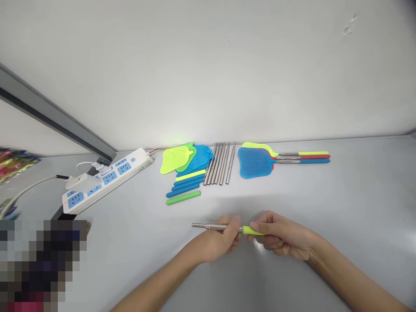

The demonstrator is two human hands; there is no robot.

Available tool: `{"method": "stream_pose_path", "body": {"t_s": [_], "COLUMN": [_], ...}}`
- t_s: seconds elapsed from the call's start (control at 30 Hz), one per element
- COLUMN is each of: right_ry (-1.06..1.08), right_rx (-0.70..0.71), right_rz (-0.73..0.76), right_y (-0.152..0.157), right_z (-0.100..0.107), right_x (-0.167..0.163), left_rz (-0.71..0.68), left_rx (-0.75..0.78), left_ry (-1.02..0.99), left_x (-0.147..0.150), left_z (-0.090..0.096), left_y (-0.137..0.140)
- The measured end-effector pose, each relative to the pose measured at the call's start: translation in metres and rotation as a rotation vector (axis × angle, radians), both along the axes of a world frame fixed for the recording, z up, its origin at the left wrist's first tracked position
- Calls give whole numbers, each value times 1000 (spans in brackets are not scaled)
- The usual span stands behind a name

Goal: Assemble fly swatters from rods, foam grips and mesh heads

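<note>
My left hand [224,238] is closed round a metal rod [208,225], whose narrow end points left. The rod's right end meets a yellow-green handle sleeve [251,231], which my right hand [276,233] pinches. How far the rod sits inside the sleeve cannot be seen. Beyond my hands lie several loose metal rods [221,167] side by side. Left of them are yellow, green and blue fly swatter heads [175,159], overlapping, with several blue, yellow and green sleeves [183,198] below. Three whole fly swatters [256,163], blue, red and yellow, lie stacked to the right.
A white power strip [110,177] with plugs and cables lies at the left, beside a grey metal frame post [61,115]. A pale wall [221,78] closes the back of the grey table [357,195]. Colourful packets [16,164] sit at the far left.
</note>
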State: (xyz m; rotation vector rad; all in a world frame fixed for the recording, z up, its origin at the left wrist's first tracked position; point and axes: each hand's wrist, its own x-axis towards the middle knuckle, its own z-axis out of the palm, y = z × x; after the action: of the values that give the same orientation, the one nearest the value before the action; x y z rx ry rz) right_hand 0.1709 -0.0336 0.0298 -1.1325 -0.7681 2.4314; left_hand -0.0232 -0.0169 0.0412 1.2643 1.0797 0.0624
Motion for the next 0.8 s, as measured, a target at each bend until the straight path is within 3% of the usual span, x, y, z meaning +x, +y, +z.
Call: {"method": "stream_pose_path", "body": {"t_s": [0.3,0.57,0.63,0.73,0.8], "right_ry": [36,-20,-12,-23,-60], "right_rx": [-65,11,19,54,106], "right_rz": [-16,-36,-60,-103,-134], "right_y": [-2,1,2,5,7], "right_z": [-4,2,4,8,12], "right_x": [-4,3,6,10,15], "left_rz": [-38,-38,-42,-153,-177], "left_rx": [49,10,71,223,453], "left_ry": [-94,-239,-213,-186,-159], "left_x": [2,10,11,12,13], "left_z": [-1,0,-4,-9,-11], "left_y": [3,2,-2,-11,-18]}}
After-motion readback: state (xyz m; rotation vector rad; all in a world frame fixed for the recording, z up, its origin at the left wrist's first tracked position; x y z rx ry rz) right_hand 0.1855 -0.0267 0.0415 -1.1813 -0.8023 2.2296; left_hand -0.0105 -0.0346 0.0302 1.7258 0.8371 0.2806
